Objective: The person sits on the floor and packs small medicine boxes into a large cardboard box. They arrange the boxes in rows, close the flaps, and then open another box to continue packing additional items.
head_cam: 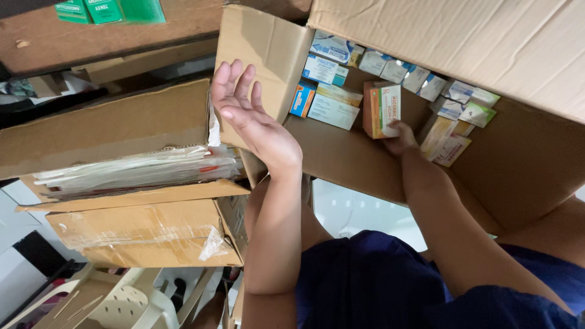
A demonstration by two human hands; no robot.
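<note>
Inside the large cardboard box point(341, 155), the right hand point(401, 139) grips an upright orange-and-white carton point(382, 109) among small medicine packs point(332, 105), while the left hand point(250, 116), fingers spread and holding nothing, presses the box flap point(262, 55) back, apparently keeping the opening clear.

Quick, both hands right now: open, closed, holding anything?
Left hand: open, fingers spread, resting against the cardboard box flap, holding nothing.
Right hand: inside the box, closed on the orange-and-white medicine carton.
</note>
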